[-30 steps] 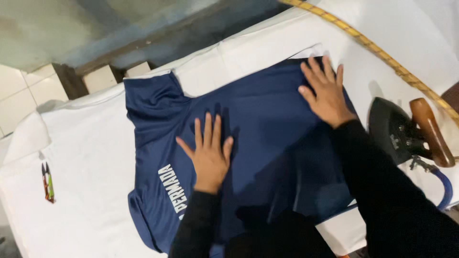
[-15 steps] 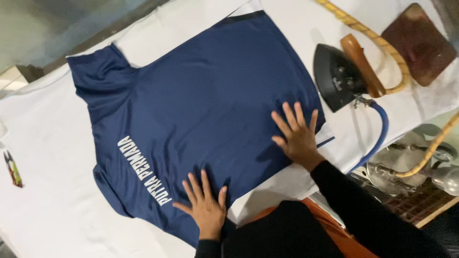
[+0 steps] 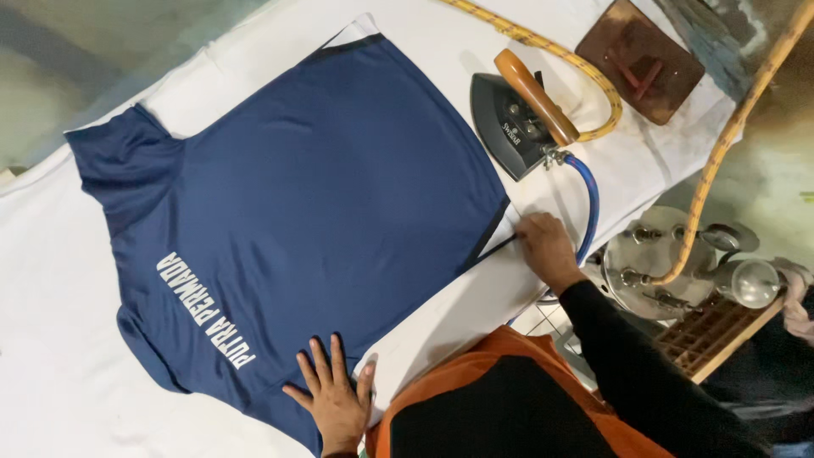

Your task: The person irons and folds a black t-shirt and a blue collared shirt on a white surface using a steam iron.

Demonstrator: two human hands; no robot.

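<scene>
Palm flat, I keep my left hand [image 3: 333, 399] spread on the near hem of the shirt [image 3: 297, 220], fingers splayed, holding nothing. My right hand [image 3: 547, 248] looks closed on the side corner (what it pinches, I cannot tell). Best to tug outward evenly while the palm anchors. The navy shirt lies back-up, white lettering near the sleeve, on the white board [image 3: 59, 373]; iron [image 3: 517, 114] beyond.

shirt [image 3: 322, 195]: navy knit cloth, smooth, showing a faint sheen | worktop [image 3: 76, 399] cover: white cloth, matt, wrinkling slightly | iron [image 3: 509, 127]: dark matt metal body, glossy brown wooden handle [image 3: 536, 96] | hose [image 3: 589, 203]: blue, smooth, looking like rubber | cord [image 3: 543, 51]: yellow braided fabric | pad [image 3: 640, 59]: brown, worn, rough
</scene>
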